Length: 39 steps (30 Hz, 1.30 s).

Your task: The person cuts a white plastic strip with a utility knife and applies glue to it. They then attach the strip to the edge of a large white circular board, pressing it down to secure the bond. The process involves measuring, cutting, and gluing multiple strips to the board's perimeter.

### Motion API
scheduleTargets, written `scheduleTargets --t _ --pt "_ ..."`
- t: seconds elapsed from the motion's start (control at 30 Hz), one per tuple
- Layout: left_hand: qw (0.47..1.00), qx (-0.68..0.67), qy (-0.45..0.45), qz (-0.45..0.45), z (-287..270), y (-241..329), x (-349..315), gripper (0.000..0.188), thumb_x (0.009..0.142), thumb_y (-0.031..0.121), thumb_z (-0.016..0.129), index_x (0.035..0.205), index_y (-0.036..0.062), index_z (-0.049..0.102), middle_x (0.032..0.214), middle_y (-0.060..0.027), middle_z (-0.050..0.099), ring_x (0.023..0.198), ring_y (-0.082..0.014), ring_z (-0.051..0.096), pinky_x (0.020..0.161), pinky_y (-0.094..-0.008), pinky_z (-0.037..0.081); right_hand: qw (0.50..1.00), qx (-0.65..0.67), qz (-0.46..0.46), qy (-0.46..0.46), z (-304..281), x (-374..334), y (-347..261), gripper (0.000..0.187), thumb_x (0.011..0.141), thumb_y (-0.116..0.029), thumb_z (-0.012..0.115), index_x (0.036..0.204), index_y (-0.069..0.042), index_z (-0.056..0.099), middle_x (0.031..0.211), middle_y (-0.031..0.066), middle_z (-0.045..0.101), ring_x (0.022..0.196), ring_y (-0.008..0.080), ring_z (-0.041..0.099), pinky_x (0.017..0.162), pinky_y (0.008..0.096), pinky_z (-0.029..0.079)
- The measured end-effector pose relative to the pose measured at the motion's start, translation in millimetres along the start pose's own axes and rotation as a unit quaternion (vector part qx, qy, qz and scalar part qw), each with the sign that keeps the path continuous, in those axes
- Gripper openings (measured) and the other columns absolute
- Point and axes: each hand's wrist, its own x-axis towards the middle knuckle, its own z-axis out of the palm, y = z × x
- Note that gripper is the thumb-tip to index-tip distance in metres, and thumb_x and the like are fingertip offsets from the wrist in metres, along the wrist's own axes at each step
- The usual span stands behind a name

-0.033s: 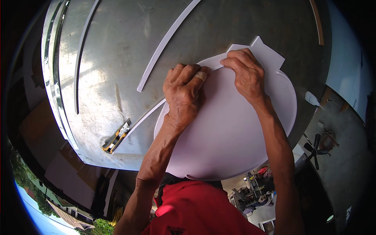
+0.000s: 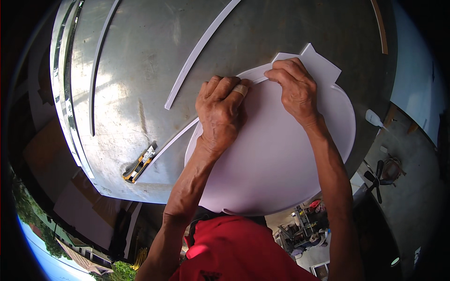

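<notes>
A large white rounded panel (image 2: 267,154) with an angular tab at its far end lies on the metal table, overhanging the near edge. A thin white strip (image 2: 255,75) runs along the panel's far left edge, and its loose tail trails left across the table. My left hand (image 2: 221,105), a tan band round one finger, is closed on the strip at that edge; its fingertips are partly hidden. Just right of it, beside the tab, my right hand (image 2: 295,89) pinches the same strip. Left of the panel, near the strip's tail, lies a yellow and black utility knife (image 2: 139,164).
More pale strips lie on the grey metal table (image 2: 154,70), including one long strip (image 2: 201,54) beyond my left hand. A brown strip (image 2: 380,28) is at the far right. Past the right edge are a white bottle (image 2: 374,118) and a black fan-like object (image 2: 375,180).
</notes>
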Motion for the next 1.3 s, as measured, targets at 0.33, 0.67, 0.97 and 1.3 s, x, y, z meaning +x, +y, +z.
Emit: scheduleTargets --t 0.33,0.67,0.97,1.3 --pt "0.998 0.028 0.056 -0.02 0.6 3.4 -0.6 0.024 0.074 0.003 0.087 0.095 0.0101 0.079 0.089 -0.0019 0.067 0.076 -0.0205 0.059 0.067 -0.0356 0.042 0.982 -0.049 0.111 0.146 14.0 -29.6 -29.9 0.025 0.091 0.003 0.076 0.115 -0.004 0.075 0.108 0.0064 0.068 0.095 0.0237 0.064 0.077 0.0354 0.056" --pt "0.997 0.015 0.071 -0.027 5.5 2.9 6.2 0.018 0.074 0.004 0.088 0.085 0.0102 0.077 0.086 -0.0002 0.067 0.072 -0.02 0.056 0.064 -0.0354 0.038 0.981 -0.101 0.073 0.149 21.6 -29.2 -32.4 0.033 0.09 0.008 0.072 0.122 -0.002 0.076 0.109 0.0065 0.069 0.095 0.0238 0.062 0.078 0.036 0.054" --pt "0.997 0.013 0.077 -0.028 8.5 2.0 5.3 0.018 0.072 0.004 0.088 0.086 0.009 0.077 0.083 -0.0009 0.064 0.071 -0.0203 0.056 0.063 -0.0357 0.038 0.979 -0.113 0.075 0.15 22.8 -29.2 -32.6 0.035 0.09 0.008 0.072 0.123 -0.001 0.075 0.112 0.0075 0.069 0.095 0.0237 0.062 0.079 0.0352 0.055" --pt "0.997 0.047 0.04 -0.042 6.4 9.9 11.5 0.017 0.076 0.008 0.085 0.091 0.0093 0.077 0.082 -0.0019 0.061 0.071 -0.0207 0.056 0.063 -0.0365 0.037 0.979 -0.083 0.109 0.152 23.3 -30.2 -30.8 0.035 0.089 0.007 0.074 0.122 -0.003 0.076 0.112 0.0064 0.069 0.093 0.0222 0.062 0.078 0.0343 0.055"
